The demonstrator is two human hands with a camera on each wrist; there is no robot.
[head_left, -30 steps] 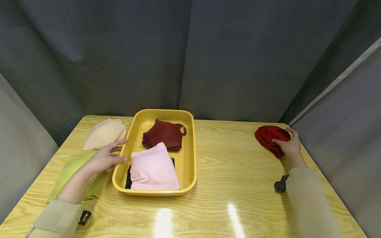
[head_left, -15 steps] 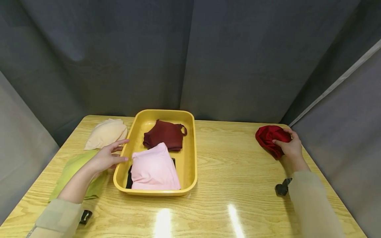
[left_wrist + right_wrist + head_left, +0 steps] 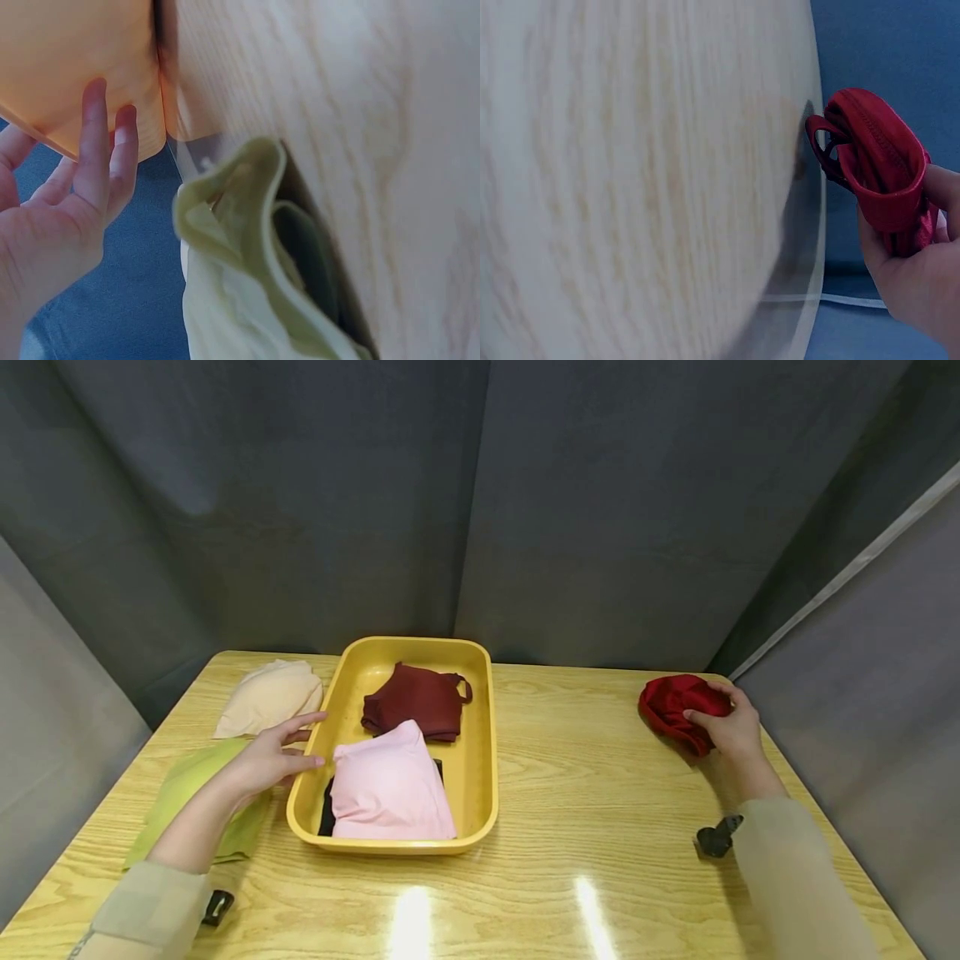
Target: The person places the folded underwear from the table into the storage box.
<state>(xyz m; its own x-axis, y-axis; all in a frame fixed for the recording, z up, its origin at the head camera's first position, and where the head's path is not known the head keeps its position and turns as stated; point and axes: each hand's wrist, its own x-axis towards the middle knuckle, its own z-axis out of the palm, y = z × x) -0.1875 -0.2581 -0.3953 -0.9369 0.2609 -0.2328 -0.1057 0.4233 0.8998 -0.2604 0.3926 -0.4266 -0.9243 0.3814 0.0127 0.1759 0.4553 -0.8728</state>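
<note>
Red garment [image 3: 675, 703] between curled right fingers [image 3: 733, 695], now slightly nearer tray [image 3: 467, 777] (left fingers [image 3: 300, 721] apart).

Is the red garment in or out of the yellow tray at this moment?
Out. In the head view, the right hand grips the red garment well to the right of the yellow tray, with tabletop between.

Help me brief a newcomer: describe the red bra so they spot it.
On the wooden table, go right from the yellow tray toward the far corner. There, the right hand holds the red bra, brighter and shinier than the maroon bra in the tray.
</note>
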